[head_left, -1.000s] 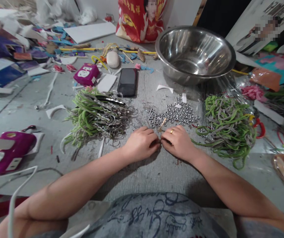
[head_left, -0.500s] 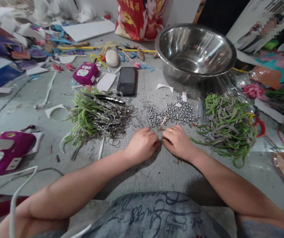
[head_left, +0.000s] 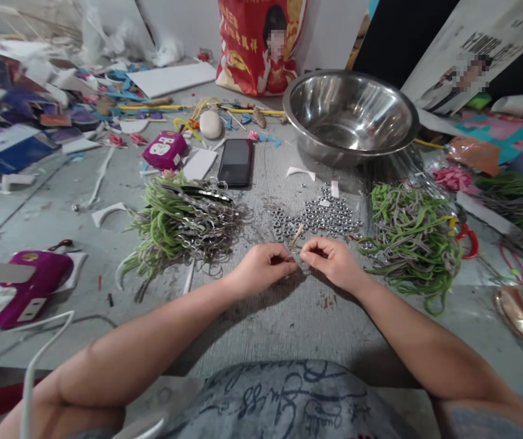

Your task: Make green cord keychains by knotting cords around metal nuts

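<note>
My left hand (head_left: 261,267) and my right hand (head_left: 332,262) meet almost tip to tip above the grey tabletop. Each has thumb and forefinger pinched together; whatever they hold is too small to make out. Just beyond the fingertips a thin pale stick (head_left: 297,234) leans up. A spread of small silvery metal rings or beads (head_left: 330,214) lies behind it. Left of my left hand is a heap of green and grey cords (head_left: 163,213), with metallic strands on its near-hand side. Another tangle of green and grey cords (head_left: 419,238) lies right of my right hand.
A steel basin (head_left: 309,137) stands behind the metal pieces, beside a red bag (head_left: 243,67). A phone (head_left: 235,163) and a purple box-like object (head_left: 165,150) lie behind the left heap. Red-handled scissors (head_left: 470,241) sit far right. Coloured scraps (head_left: 28,110) fill the back left.
My fingers have gone from curled fists close together to fingertip pinches, with the hands slightly apart. The whole view has shifted, so objects at the back appear lower.
</note>
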### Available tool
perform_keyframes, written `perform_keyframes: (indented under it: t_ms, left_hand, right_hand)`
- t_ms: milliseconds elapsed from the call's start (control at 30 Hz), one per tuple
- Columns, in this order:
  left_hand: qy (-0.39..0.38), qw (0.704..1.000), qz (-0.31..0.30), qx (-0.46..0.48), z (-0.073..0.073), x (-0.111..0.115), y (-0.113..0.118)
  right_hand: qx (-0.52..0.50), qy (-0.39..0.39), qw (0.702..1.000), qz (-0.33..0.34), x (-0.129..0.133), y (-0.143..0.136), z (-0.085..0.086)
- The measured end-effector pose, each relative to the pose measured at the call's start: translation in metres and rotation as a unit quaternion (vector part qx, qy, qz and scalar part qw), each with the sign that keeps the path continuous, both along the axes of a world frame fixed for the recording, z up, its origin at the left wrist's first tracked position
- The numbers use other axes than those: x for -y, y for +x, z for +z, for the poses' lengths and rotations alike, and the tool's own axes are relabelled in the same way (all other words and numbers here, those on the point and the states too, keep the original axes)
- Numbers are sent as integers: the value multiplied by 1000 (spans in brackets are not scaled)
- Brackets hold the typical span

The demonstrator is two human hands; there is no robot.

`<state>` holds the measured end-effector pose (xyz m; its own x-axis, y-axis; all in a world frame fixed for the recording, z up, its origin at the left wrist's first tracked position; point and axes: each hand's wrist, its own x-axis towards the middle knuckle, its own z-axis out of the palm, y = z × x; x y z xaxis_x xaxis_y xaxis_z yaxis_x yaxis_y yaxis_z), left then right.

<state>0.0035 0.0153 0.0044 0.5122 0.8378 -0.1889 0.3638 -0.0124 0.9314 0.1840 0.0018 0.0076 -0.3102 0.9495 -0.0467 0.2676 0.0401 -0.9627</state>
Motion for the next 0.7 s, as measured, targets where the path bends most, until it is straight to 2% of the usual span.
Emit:
perform_keyframes:
  t_ms: [133, 200, 333, 400, 567, 700]
  left_hand:
    - [-96, 990, 4, 101, 2, 1, 0]
    - [-117, 984, 10, 133, 3, 0, -1]
    - [-118, 984, 0, 130, 2, -3, -4]
    - [-145, 980, -14, 134, 0, -4, -5]
    - [-231, 955, -48, 181, -1, -5, -5]
    - [-290, 929, -49, 224, 1, -5, -5]
  right_hand:
    - [-65, -77, 995, 1, 2, -1, 5]
    - [-76, -98, 992, 12, 3, -1, 6]
    - [-86, -143, 986, 21, 4, -2, 6]
    - [-101, -170, 980, 15, 5, -4, 4]
    - [-142, -226, 964, -5, 8, -6, 1]
    - [-158, -239, 958, -3, 9, -7, 3]
